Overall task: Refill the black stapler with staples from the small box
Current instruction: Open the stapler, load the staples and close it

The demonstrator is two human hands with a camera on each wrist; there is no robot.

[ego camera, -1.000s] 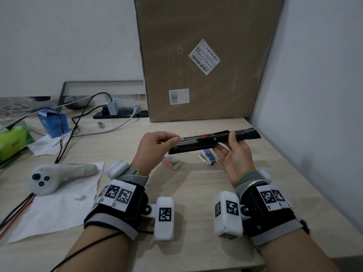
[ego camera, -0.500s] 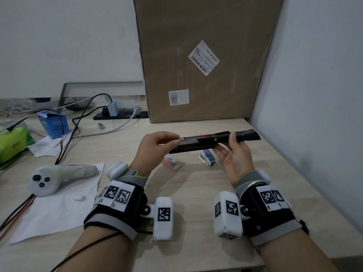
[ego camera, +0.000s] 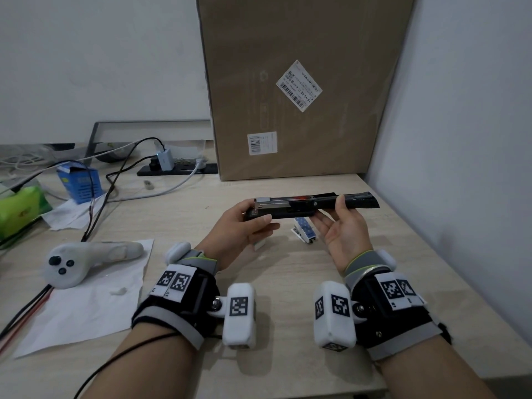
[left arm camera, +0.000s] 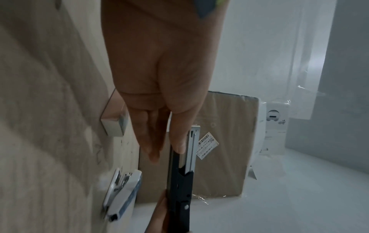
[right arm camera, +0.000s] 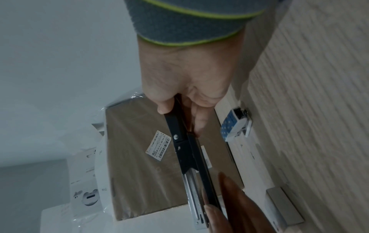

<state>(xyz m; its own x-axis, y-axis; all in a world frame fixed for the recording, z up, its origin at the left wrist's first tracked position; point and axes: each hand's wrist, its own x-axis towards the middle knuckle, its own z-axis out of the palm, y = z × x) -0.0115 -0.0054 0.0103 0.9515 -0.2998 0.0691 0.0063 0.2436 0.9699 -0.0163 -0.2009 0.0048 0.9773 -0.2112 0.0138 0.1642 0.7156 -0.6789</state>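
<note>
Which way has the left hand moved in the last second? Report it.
Yes: judged against the cardboard box, the left hand has slid slightly right, its thumb now lower along the black stapler's base.

White walls (ego camera: pixel 86 53), pale wooden desk (ego camera: pixel 288 283), tall cardboard box (ego camera: pixel 288 38) leaning behind

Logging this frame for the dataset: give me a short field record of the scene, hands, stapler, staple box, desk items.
left hand: grips the silver-rail end of the black stapler
right hand: holds the stapler's black end, thumb on top
stapler: lifted off the desk, opened out flat, metal rail exposed
small box: blue-and-white, on the desk below the stapler
staples in rail: cannot tell
other items: cardboard box against the wall, white controller on paper
</note>
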